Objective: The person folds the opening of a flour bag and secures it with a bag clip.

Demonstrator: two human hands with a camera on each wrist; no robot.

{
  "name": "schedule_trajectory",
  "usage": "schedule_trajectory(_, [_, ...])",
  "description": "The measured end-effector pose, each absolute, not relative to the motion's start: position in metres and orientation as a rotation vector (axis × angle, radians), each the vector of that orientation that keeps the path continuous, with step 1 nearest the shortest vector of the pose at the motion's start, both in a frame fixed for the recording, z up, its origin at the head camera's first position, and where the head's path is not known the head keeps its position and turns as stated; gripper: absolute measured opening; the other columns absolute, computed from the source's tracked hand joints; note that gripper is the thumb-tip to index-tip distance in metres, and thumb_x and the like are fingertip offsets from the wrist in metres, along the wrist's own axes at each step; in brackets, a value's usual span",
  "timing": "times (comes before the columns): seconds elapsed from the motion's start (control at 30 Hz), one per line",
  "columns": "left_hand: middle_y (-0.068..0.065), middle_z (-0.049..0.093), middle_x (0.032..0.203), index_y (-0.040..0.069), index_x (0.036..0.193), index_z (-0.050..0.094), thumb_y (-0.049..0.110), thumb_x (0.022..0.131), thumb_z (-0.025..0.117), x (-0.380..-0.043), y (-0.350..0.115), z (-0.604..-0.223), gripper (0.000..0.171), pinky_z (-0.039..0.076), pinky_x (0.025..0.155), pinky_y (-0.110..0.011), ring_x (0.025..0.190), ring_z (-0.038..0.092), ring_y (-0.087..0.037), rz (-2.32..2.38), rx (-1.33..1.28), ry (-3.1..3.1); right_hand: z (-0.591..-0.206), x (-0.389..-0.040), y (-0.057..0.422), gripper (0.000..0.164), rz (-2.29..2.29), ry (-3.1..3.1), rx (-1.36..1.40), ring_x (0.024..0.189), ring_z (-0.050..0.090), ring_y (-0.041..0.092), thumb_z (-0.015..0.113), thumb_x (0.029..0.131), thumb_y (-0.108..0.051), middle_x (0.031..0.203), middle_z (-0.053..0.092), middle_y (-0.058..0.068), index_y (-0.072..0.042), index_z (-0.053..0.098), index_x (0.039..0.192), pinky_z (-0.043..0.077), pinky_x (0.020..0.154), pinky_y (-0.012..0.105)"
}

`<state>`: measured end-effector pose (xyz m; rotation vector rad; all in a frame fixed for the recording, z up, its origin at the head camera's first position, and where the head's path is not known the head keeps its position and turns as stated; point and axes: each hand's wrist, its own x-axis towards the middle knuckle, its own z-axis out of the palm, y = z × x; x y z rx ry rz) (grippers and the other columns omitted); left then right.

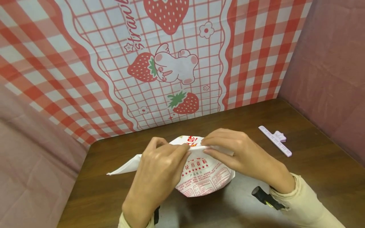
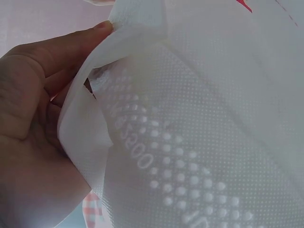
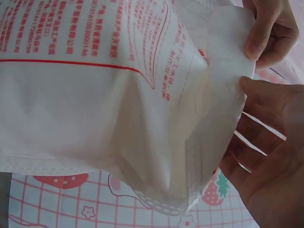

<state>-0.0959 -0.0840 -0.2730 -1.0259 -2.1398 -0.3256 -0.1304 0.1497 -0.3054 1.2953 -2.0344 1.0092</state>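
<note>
A white flour bag [image 1: 202, 180] with red print stands upright on the table, its top edge turned over into a folded strip [image 1: 196, 148]. My left hand [image 1: 159, 164] pinches this strip at its left part, thumb on the near side. To the right, my right hand [image 1: 242, 147] pinches the same strip between thumb and fingers. The right wrist view shows the thumbs close together at the fold [image 3: 228, 71], the right hand [image 3: 270, 142] with its fingers behind it. A pointed white flap [image 1: 126, 165] of the bag sticks out to the left.
A lilac bag clip [image 1: 275, 141] lies on the brown wooden table [image 1: 114, 196] at the right. A checked strawberry-print cloth [image 1: 176, 95] hangs behind the table. Pinkish curtains [image 1: 328, 79] close off both sides.
</note>
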Motion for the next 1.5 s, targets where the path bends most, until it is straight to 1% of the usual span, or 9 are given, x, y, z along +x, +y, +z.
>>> schedule_trajectory(0.13, [0.001, 0.071, 0.075, 0.008, 0.088, 0.071, 0.012, 0.089, 0.071, -0.094, -0.083, -0.274, 0.004, 0.047, 0.073, -0.035, 0.064, 0.065, -0.011, -0.312, -0.986, -2.161, -0.308, -0.131, 0.149, 0.012, 0.933, -2.026, 1.281, 0.097, 0.066, 0.015, 0.068, 0.095, -0.013, 0.103, 0.071, 0.002, -0.007, 0.073, 0.103, 0.05, 0.089, 0.021])
schedule_trajectory(0.33, [0.003, 0.062, 0.064, 0.011, 0.082, 0.064, 0.015, 0.089, 0.072, -0.092, -0.082, -0.276, 0.011, 0.046, 0.073, -0.037, 0.059, 0.061, -0.015, -0.27, -0.87, -2.256, -0.309, -0.132, 0.146, 0.03, 0.725, -1.939, 1.228, 0.09, 0.067, 0.017, 0.052, 0.104, -0.026, 0.096, 0.072, 0.003, -0.006, 0.074, 0.099, 0.054, 0.081, 0.029])
schedule_trajectory(0.67, [0.003, 0.061, 0.061, 0.009, 0.078, 0.065, 0.008, 0.08, 0.081, -0.091, -0.091, -0.271, 0.016, 0.048, 0.074, -0.036, 0.054, 0.057, -0.012, -0.267, -0.877, -2.273, -0.306, -0.133, 0.149, 0.026, 0.762, -1.911, 1.231, 0.089, 0.067, 0.015, 0.055, 0.103, -0.024, 0.097, 0.071, 0.001, -0.006, 0.074, 0.099, 0.053, 0.082, 0.027])
schedule_trajectory(0.83, [0.004, 0.056, 0.057, 0.009, 0.074, 0.061, 0.002, 0.081, 0.077, -0.091, -0.091, -0.269, 0.019, 0.047, 0.073, -0.034, 0.05, 0.053, -0.009, -0.272, -0.946, -2.21, -0.308, -0.131, 0.147, 0.014, 0.872, -2.012, 1.24, 0.095, 0.064, 0.013, 0.068, 0.096, -0.021, 0.102, 0.069, -0.001, -0.009, 0.072, 0.103, 0.051, 0.086, 0.022])
schedule_trajectory(0.93, [0.003, 0.053, 0.055, 0.01, 0.071, 0.057, -0.001, 0.083, 0.072, -0.091, -0.09, -0.269, 0.021, 0.047, 0.073, -0.035, 0.049, 0.051, -0.01, -0.271, -0.956, -2.174, -0.31, -0.13, 0.145, 0.015, 0.83, -2.115, 1.203, 0.099, 0.062, 0.012, 0.073, 0.092, -0.017, 0.105, 0.067, -0.001, -0.011, 0.071, 0.105, 0.051, 0.087, 0.024])
schedule_trajectory(1.07, [0.003, 0.051, 0.054, 0.01, 0.069, 0.055, 0.0, 0.085, 0.067, -0.092, -0.09, -0.268, 0.023, 0.046, 0.072, -0.035, 0.048, 0.05, -0.01, -0.275, -0.956, -2.166, -0.314, -0.13, 0.142, 0.014, 0.751, -2.18, 1.166, 0.102, 0.062, 0.014, 0.07, 0.093, -0.016, 0.105, 0.068, 0.001, -0.011, 0.071, 0.106, 0.052, 0.088, 0.031])
schedule_trajectory(1.27, [0.003, 0.057, 0.058, 0.01, 0.073, 0.057, 0.001, 0.087, 0.065, -0.093, -0.091, -0.27, 0.019, 0.047, 0.074, -0.035, 0.051, 0.053, -0.011, -0.278, -0.972, -2.148, -0.318, -0.136, 0.139, 0.015, 0.894, -2.064, 1.227, 0.1, 0.064, 0.015, 0.07, 0.092, -0.011, 0.105, 0.069, 0.001, -0.01, 0.072, 0.107, 0.051, 0.087, 0.024])
schedule_trajectory(1.37, [0.003, 0.059, 0.061, 0.01, 0.075, 0.059, 0.001, 0.088, 0.064, -0.094, -0.091, -0.27, 0.017, 0.047, 0.075, -0.035, 0.053, 0.055, -0.011, -0.291, -0.985, -2.134, -0.32, -0.14, 0.138, 0.013, 0.945, -1.957, 1.258, 0.096, 0.065, 0.017, 0.065, 0.096, -0.014, 0.103, 0.071, 0.003, -0.009, 0.074, 0.105, 0.051, 0.085, 0.024])
schedule_trajectory(1.5, [0.003, 0.062, 0.063, 0.01, 0.078, 0.062, 0.003, 0.089, 0.065, -0.094, -0.091, -0.269, 0.014, 0.047, 0.075, -0.034, 0.055, 0.056, -0.011, -0.302, -0.992, -2.127, -0.32, -0.143, 0.138, 0.02, 0.943, -1.886, 1.257, 0.093, 0.066, 0.018, 0.059, 0.101, -0.021, 0.101, 0.072, 0.004, -0.008, 0.075, 0.102, 0.051, 0.084, 0.025])
